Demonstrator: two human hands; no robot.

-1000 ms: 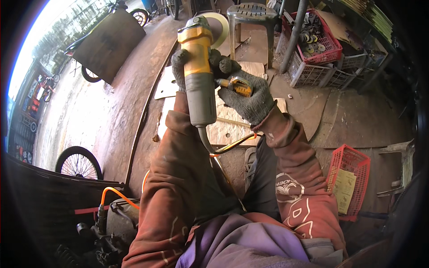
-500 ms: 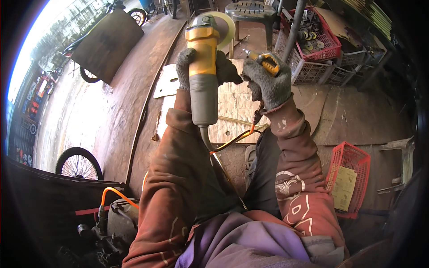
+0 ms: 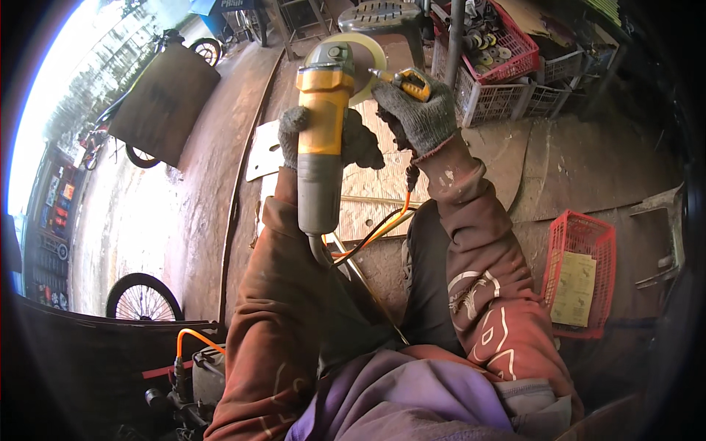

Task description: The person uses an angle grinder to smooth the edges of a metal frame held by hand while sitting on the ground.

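My gloved left hand (image 3: pixel 360 145) is wrapped round the body of a yellow-and-grey angle grinder (image 3: pixel 321 125). The grinder stands head-away from me, its pale round disc (image 3: pixel 370 59) behind the gear head and its cord leaving the near end. In my gloved right hand (image 3: pixel 430 117) is a yellow-and-black air blow gun (image 3: pixel 413 84), its fingers closed round the handle. The gun's tip points left, just short of the grinder's head. From below that hand an orange air hose (image 3: pixel 407 200) runs down toward my legs.
Flattened cardboard (image 3: pixel 364 187) lies on the floor beneath the tools. A red basket (image 3: pixel 599 275) holding a yellowish sheet stands right. Far right, stacked crates (image 3: pixel 494 103) hold discs and parts. A stool (image 3: pixel 379 16) stands ahead; a wheel (image 3: pixel 145 300) is at the left.
My right hand has moved left with the blow gun, bringing its tip closer to the grinder's head. The grinder sits slightly farther left and lower in view. The whole view has turned a little.
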